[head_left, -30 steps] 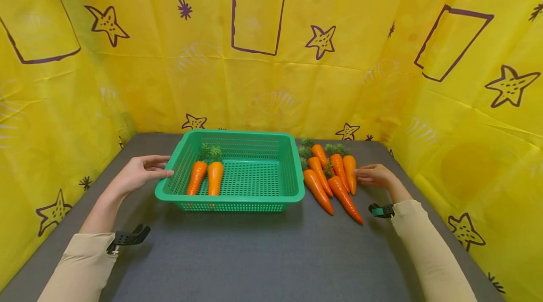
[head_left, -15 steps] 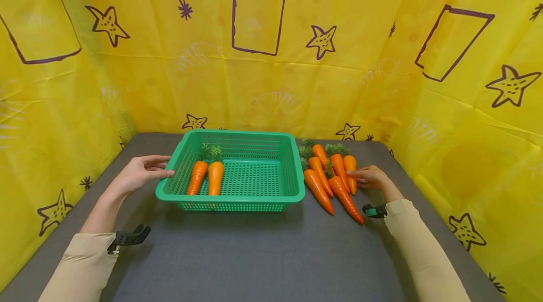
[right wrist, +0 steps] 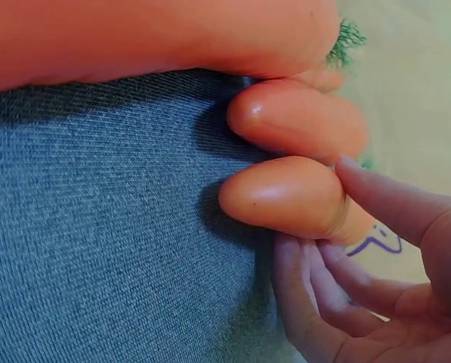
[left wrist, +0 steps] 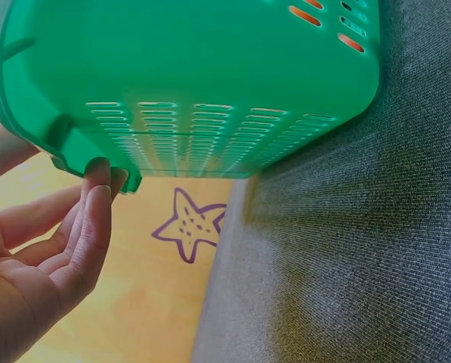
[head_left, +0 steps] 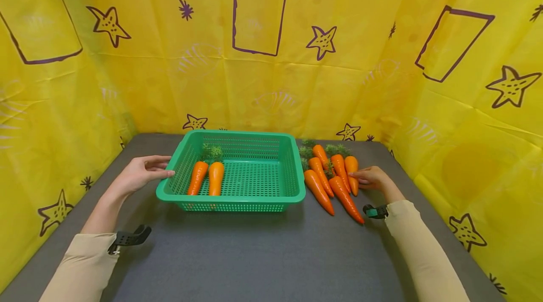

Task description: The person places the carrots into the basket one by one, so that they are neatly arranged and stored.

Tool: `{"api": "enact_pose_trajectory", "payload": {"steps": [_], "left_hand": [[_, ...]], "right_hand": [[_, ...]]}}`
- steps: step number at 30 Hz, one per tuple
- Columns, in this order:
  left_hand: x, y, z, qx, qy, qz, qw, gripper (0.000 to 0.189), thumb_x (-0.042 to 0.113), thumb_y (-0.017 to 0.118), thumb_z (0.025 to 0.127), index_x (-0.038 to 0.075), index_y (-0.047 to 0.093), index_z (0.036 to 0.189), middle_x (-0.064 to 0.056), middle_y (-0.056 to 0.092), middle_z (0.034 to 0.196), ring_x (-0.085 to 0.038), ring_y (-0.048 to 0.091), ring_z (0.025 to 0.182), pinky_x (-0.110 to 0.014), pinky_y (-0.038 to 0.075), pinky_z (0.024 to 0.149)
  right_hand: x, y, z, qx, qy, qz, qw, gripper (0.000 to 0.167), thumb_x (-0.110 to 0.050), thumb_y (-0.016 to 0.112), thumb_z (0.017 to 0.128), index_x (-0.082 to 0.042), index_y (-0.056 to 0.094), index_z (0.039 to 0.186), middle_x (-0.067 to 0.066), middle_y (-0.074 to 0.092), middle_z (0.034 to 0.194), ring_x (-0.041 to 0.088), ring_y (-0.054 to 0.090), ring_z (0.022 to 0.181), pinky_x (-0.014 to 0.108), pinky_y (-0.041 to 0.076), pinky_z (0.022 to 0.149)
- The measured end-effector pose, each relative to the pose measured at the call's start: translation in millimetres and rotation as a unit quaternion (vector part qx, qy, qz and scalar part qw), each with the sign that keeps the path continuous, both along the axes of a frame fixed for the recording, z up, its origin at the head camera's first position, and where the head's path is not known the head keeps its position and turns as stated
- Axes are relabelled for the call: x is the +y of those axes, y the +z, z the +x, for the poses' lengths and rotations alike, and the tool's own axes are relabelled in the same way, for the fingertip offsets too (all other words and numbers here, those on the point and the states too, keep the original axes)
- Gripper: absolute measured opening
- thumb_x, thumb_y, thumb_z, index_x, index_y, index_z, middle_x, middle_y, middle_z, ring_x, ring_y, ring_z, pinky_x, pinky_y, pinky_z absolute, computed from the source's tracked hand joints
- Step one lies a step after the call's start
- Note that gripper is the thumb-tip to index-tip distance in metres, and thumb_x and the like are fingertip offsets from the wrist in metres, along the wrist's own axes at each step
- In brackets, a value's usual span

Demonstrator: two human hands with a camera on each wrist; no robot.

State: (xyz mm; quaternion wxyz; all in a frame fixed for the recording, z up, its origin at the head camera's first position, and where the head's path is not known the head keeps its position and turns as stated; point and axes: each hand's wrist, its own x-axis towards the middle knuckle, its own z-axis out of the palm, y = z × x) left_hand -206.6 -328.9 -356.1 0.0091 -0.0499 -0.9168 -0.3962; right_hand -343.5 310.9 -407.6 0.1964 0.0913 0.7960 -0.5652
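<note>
A green plastic basket (head_left: 231, 198) with slotted walls stands on the table, two orange carrots inside along its left part: a darker one (head_left: 197, 178) and a lighter one (head_left: 216, 178), leafy tops at the back. My left hand (head_left: 144, 170) holds the basket's left rim; in the left wrist view its fingertips (left wrist: 98, 170) touch the rim's underside. Right of the basket lies a group of several carrots (head_left: 319, 191). My right hand (head_left: 374, 178) pinches the rightmost carrot (head_left: 351, 164) between thumb and fingers. In the right wrist view that carrot's rounded end (right wrist: 282, 198) points at the camera.
A dark grey cloth-covered table (head_left: 254, 255) lies beneath everything. Yellow curtains (head_left: 271, 90) with drawn stars and frames hang at the back and both sides. Another carrot (right wrist: 297, 121) lies close beside the pinched one, and a larger one (right wrist: 149, 38) fills the upper part of that view.
My right hand has moved a little left, from the outer side of the rightmost carrot to a pinch over it. My left hand and the basket stay in place.
</note>
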Motion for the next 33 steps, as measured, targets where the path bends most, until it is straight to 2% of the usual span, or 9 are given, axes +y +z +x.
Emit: {"api": "enact_pose_trajectory", "payload": {"steps": [3, 9, 11, 15, 20, 26, 29, 33], "left_hand": [[0.3, 0.3, 0.1, 0.001, 0.000, -0.001, 1.0000, 0.067, 0.038, 0.070, 0.085, 0.000, 0.048, 0.137, -0.024, 0.059, 0.125, -0.022, 0.059, 0.108, -0.018, 0.046, 0.080], [-0.2, 1.2, 0.7, 0.001, 0.000, 0.005, 1.0000, 0.067, 0.036, 0.070, 0.085, 0.000, 0.048, 0.137, -0.024, 0.059, 0.125, 0.005, 0.055, 0.094, -0.015, 0.045, 0.078], [-0.4, 1.5, 0.7, 0.001, -0.001, 0.006, 1.0000, 0.067, 0.036, 0.070, 0.085, 0.000, 0.048, 0.137, -0.025, 0.058, 0.125, 0.009, 0.053, 0.092, -0.014, 0.045, 0.078], [-0.7, 1.6, 0.2, -0.001, -0.001, 0.007, 1.0000, 0.067, 0.036, 0.070, 0.085, 0.000, 0.048, 0.137, -0.025, 0.058, 0.125, 0.010, 0.053, 0.091, -0.014, 0.045, 0.078], [-0.2, 1.9, 0.5, 0.001, -0.002, 0.009, 1.0000, 0.067, 0.036, 0.071, 0.085, -0.001, 0.048, 0.137, -0.025, 0.059, 0.124, 0.010, 0.053, 0.090, -0.014, 0.045, 0.077], [0.5, 3.2, 0.7, 0.003, -0.003, 0.002, 1.0000, 0.067, 0.036, 0.070, 0.085, -0.001, 0.049, 0.136, -0.025, 0.060, 0.121, 0.007, 0.055, 0.090, -0.016, 0.046, 0.077], [0.6, 3.2, 0.6, 0.002, -0.004, 0.000, 1.0000, 0.066, 0.036, 0.070, 0.085, -0.001, 0.049, 0.136, -0.025, 0.060, 0.121, 0.006, 0.056, 0.089, -0.017, 0.046, 0.077], [0.7, 2.3, 0.1, 0.002, -0.004, 0.003, 1.0000, 0.067, 0.036, 0.070, 0.085, -0.001, 0.048, 0.136, -0.025, 0.059, 0.123, 0.007, 0.055, 0.090, -0.016, 0.046, 0.077]], "right_hand": [[3.3, 2.0, 0.8, -0.003, 0.006, -0.002, 1.0000, 0.070, -0.017, 0.064, 0.091, 0.020, 0.028, 0.138, -0.004, 0.059, 0.084, 0.003, 0.061, 0.073, 0.027, 0.055, 0.076], [10.3, 7.5, 5.1, 0.004, 0.013, -0.009, 0.9999, 0.068, -0.017, 0.064, 0.091, 0.020, 0.029, 0.137, -0.004, 0.062, 0.084, 0.004, 0.064, 0.076, 0.027, 0.055, 0.078], [12.9, 9.8, 7.0, 0.011, 0.020, 0.000, 0.9997, 0.068, -0.018, 0.064, 0.091, 0.021, 0.030, 0.136, -0.004, 0.061, 0.086, 0.003, 0.064, 0.076, 0.027, 0.055, 0.078], [15.8, 16.1, 11.4, 0.019, 0.020, 0.011, 0.9996, 0.068, -0.019, 0.065, 0.091, 0.021, 0.032, 0.135, 0.001, 0.059, 0.093, 0.004, 0.064, 0.076, 0.029, 0.055, 0.080], [17.7, 28.6, 18.2, 0.031, 0.024, 0.025, 0.9989, 0.074, -0.021, 0.064, 0.091, 0.022, 0.025, 0.138, 0.010, 0.055, 0.105, 0.005, 0.064, 0.077, 0.035, 0.052, 0.088], [19.4, 37.2, 21.3, 0.051, 0.041, 0.048, 0.9967, 0.076, -0.024, 0.064, 0.091, 0.022, 0.024, 0.138, 0.013, 0.054, 0.110, 0.005, 0.064, 0.080, 0.041, 0.045, 0.097], [16.7, 41.6, 22.9, 0.062, 0.055, 0.059, 0.9948, 0.077, -0.025, 0.063, 0.092, 0.022, 0.024, 0.138, 0.021, 0.052, 0.120, 0.005, 0.064, 0.081, 0.043, 0.044, 0.098], [9.8, 49.4, 26.0, 0.073, 0.072, 0.068, 0.9924, 0.080, -0.027, 0.063, 0.092, 0.021, 0.021, 0.140, 0.034, 0.039, 0.136, 0.006, 0.064, 0.085, 0.043, 0.045, 0.097]]}}
